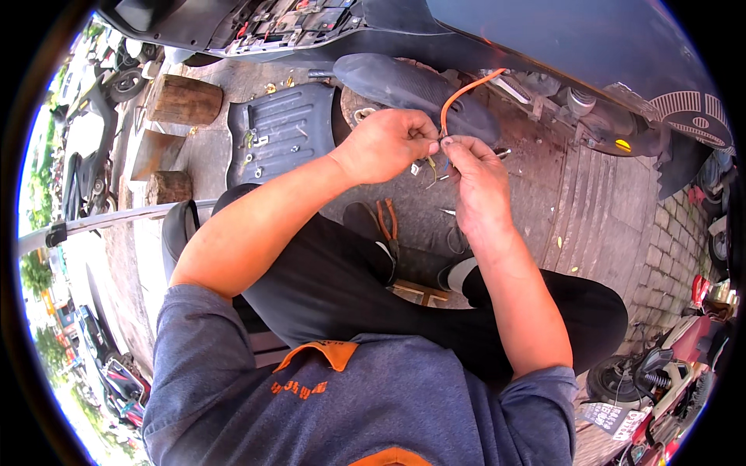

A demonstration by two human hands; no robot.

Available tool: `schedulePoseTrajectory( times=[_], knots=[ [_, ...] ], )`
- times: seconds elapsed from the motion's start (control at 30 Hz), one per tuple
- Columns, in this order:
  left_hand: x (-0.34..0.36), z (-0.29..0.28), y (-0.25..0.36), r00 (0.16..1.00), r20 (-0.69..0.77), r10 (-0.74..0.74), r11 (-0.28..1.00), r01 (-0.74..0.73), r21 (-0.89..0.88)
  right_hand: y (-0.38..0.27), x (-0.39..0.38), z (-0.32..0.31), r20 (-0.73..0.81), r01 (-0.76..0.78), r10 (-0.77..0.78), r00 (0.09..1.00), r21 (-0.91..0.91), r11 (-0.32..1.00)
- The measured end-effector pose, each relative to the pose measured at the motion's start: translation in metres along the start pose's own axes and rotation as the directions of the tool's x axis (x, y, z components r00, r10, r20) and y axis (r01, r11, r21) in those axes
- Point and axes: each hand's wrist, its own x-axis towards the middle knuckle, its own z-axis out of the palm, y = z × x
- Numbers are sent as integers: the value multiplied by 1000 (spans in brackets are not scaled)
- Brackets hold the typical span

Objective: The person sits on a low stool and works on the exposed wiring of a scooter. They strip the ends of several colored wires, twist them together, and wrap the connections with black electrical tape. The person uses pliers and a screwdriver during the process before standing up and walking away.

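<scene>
An orange cable runs down from the underside of a dark scooter to the fingertips of both my hands. Thin wire ends, one bluish and one yellow-green, show just below the fingers. My left hand is closed, its thumb and forefinger pinching at the cable's end. Close beside it, my right hand pinches the same end between thumb and fingers. The exact joint between the wires is hidden by the fingertips. A loose black curved plastic part lies behind my hands.
A grey plastic panel with small metal parts on it lies at the left. Orange-handled pliers are by my shoe. Wooden blocks stand farther left. Parked scooters line the left side; another motorbike's wheel is at lower right.
</scene>
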Motion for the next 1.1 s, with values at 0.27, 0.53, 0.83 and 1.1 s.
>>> schedulePoseTrajectory(
  times=[0.27, 0.53, 0.83, 1.1],
  knots=[
    [-10, 16, 8, 963, -192, 190, 960, -141, 241, 3, -9, 8, -52, 227, -287, 956, -488, 843],
    [-3, 2, 7, 968, 51, -244, 918, 248, -308, 16, -7, -8, 92, 377, -403, 910, -585, 718],
    [5, 1, 3, 936, 112, -333, 853, 350, -389, 21, -15, -10, 144, 424, -466, 873, -696, 580],
    [7, 5, -1, 941, 80, -329, 851, 333, -406, 19, -16, -4, 107, 415, -521, 847, -746, 521]
  ],
)
